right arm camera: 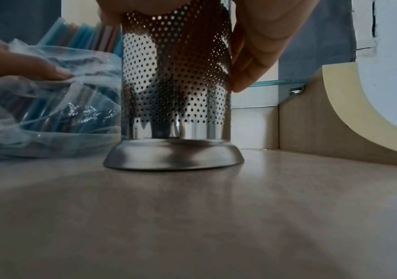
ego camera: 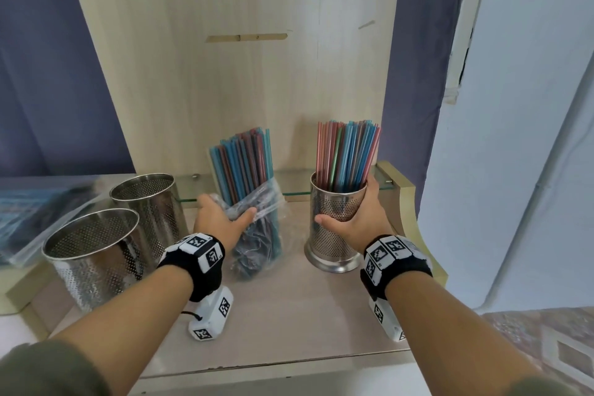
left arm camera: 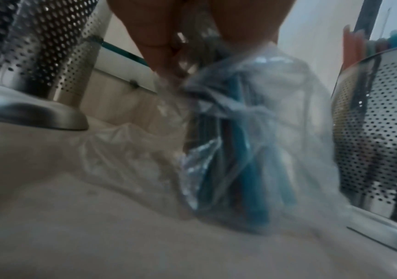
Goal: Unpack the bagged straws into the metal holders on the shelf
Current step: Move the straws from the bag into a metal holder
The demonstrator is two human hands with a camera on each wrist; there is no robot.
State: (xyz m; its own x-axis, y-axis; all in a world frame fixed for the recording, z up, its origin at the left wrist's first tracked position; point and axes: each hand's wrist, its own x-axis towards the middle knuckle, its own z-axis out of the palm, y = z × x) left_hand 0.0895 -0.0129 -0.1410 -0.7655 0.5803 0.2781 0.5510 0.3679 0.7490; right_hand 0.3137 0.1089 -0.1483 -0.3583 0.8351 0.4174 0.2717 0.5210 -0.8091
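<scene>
Steel gleams on a pale wooden shelf as a person unpacks drinking straws. The right hand wraps its thumb and fingers around a perforated metal holder standing upright toward the shelf's right edge, its flared base flat on the surface. Pink, blue and green straws stand packed inside that holder, their tips rising well above the rim. The left hand grips a crumpled clear plastic bag near the middle of the shelf, fingers and thumb curled round it at about half its height. More blue and red straws stick up out of the bag's open top, leaning slightly toward the back panel, while the bag's lower end rests on the shelf just beside the filled holder. Two more perforated holders stand upright, one behind the other, close together at the shelf's left side; no straws show above their rims. Further left, at the shelf's edge, lies a flat bagged pack, blurred in the head view.
</scene>
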